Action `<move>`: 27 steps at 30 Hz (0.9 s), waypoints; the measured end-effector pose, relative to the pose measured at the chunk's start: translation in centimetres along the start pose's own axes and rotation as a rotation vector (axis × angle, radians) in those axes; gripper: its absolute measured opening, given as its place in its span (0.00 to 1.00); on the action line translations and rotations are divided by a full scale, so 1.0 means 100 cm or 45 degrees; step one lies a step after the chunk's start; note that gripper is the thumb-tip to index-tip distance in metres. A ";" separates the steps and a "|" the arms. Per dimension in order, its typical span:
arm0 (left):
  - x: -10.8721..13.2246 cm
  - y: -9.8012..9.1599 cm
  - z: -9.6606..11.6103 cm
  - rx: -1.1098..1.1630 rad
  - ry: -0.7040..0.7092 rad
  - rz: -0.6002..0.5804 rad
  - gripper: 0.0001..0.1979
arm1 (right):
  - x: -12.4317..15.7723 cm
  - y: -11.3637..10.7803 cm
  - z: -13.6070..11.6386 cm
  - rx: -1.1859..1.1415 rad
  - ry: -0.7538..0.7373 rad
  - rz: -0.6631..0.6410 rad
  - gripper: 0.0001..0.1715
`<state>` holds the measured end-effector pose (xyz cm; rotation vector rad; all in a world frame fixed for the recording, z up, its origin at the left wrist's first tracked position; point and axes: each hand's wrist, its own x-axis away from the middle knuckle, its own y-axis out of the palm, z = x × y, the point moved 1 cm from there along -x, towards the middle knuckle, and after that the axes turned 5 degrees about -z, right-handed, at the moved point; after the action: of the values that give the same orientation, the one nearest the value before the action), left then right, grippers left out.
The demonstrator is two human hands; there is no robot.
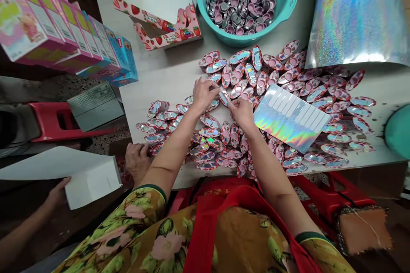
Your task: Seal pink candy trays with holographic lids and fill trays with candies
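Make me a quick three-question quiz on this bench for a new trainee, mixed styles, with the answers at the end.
1. Multiple choice: what is in the tub?
A. Scissors
B. Small round cups
C. Pens

2. True or false: the smaller shiny sheet lies to the right of the right hand.

3. Short answer: what shape is the piece between the left hand and the right hand?

Key: 1. B. 2. True. 3. Oval.

left hand (204,94) pinched | right hand (241,113) pinched | arms (174,147) extended forward
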<state>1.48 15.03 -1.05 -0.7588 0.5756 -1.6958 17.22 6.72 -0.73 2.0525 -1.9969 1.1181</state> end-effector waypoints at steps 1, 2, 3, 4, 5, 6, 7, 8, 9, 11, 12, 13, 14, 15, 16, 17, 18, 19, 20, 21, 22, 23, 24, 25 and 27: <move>-0.005 0.002 0.000 -0.029 0.003 -0.006 0.02 | -0.004 0.000 -0.003 0.064 0.010 0.004 0.13; -0.009 0.005 -0.001 -0.057 0.009 -0.013 0.02 | -0.008 0.000 -0.006 0.137 0.024 0.009 0.14; -0.012 0.008 -0.001 -0.086 0.018 -0.020 0.02 | -0.010 0.000 -0.008 0.213 0.047 0.014 0.15; -0.013 0.010 -0.001 -0.115 0.028 -0.026 0.02 | -0.013 0.000 -0.011 0.284 0.075 0.018 0.15; -0.014 0.012 -0.002 -0.141 0.036 -0.028 0.02 | -0.015 0.000 -0.013 0.346 0.106 0.019 0.15; -0.013 0.014 -0.001 -0.160 0.042 -0.027 0.02 | -0.016 0.001 -0.015 0.396 0.136 0.016 0.15; -0.012 0.015 -0.001 -0.171 0.045 -0.021 0.03 | -0.018 0.001 -0.017 0.433 0.164 0.010 0.15; -0.011 0.015 0.000 -0.174 0.043 -0.010 0.03 | -0.020 0.000 -0.019 0.457 0.193 0.001 0.15; -0.009 0.015 0.002 -0.169 0.034 0.004 0.04 | -0.023 0.000 -0.021 0.467 0.219 -0.007 0.16; -0.007 0.012 0.004 -0.146 -0.021 0.041 0.05 | -0.028 -0.003 -0.022 0.470 0.248 -0.033 0.19; -0.006 0.010 0.006 -0.132 -0.068 0.060 0.07 | -0.030 -0.005 -0.022 0.474 0.255 -0.048 0.20; -0.006 0.008 0.006 -0.118 -0.115 0.072 0.10 | -0.033 -0.007 -0.022 0.483 0.256 -0.059 0.22; -0.007 0.006 0.007 -0.106 -0.156 0.074 0.12 | -0.034 -0.009 -0.021 0.499 0.252 -0.067 0.24; -0.009 0.005 0.008 -0.100 -0.182 0.062 0.13 | -0.035 -0.010 -0.020 0.517 0.244 -0.072 0.25; -0.010 0.004 0.008 -0.106 -0.196 0.037 0.12 | -0.035 -0.011 -0.020 0.536 0.240 -0.072 0.26; -0.011 0.003 0.008 -0.122 -0.199 0.006 0.11 | -0.033 -0.011 -0.019 0.552 0.236 -0.069 0.26; -0.012 0.002 0.009 -0.149 -0.198 -0.026 0.09 | -0.030 -0.011 -0.019 0.565 0.228 -0.063 0.25; -0.012 0.001 0.009 -0.184 -0.200 -0.053 0.07 | -0.025 -0.010 -0.020 0.575 0.207 -0.053 0.24; -0.010 0.000 0.010 -0.226 -0.202 -0.069 0.06 | -0.018 -0.009 -0.019 0.584 0.172 -0.032 0.23; -0.007 -0.001 0.012 -0.269 -0.193 -0.076 0.05 | -0.009 -0.009 -0.018 0.587 0.106 -0.009 0.23; -0.004 -0.001 0.015 -0.312 -0.171 -0.066 0.04 | 0.001 -0.011 -0.014 0.580 0.013 0.021 0.23; 0.001 -0.001 0.019 -0.350 -0.135 -0.039 0.04 | 0.013 -0.015 -0.008 0.557 -0.091 0.064 0.23; 0.006 0.000 0.025 -0.378 -0.091 0.003 0.05 | 0.027 -0.023 0.002 0.520 -0.186 0.125 0.23; 0.012 0.004 0.033 -0.394 -0.042 0.048 0.07 | 0.041 -0.034 0.016 0.468 -0.246 0.217 0.23; 0.021 0.019 0.054 -0.381 0.063 0.078 0.10 | 0.069 -0.065 0.055 0.350 -0.192 0.514 0.23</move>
<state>6.38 12.59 1.67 -0.9034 0.8918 -1.5941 24.70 -0.95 1.72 1.9496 -2.5433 1.4130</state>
